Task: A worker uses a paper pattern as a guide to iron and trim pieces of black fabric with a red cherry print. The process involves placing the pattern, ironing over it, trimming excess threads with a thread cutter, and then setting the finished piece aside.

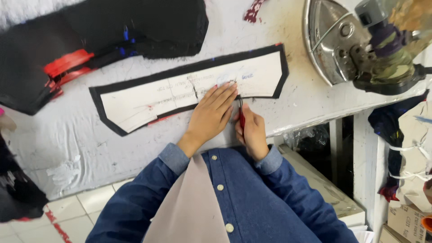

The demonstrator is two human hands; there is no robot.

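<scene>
A white padded worktable (pixel 67 135) bears a long black fabric piece (pixel 108 121) with a white card pattern (pixel 148 96) lying on it. Top right rests a steel iron (pixel 333 40). The left hand (pixel 211 112) presses flat, open, on the pattern; the right hand (pixel 252 130) grips a red pencil (pixel 241 118), tip at the pattern's lower edge.

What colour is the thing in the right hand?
Red: the thin tool in the right hand, seen in the head view.

Two arms in blue denim sleeves reach forward from the bottom of the view. The left hand (pixel 212 111) lies flat, palm down, fingers straight and together. The right hand (pixel 250 128) sits just beside it, fingers curled closed in a pinching grip.
</scene>
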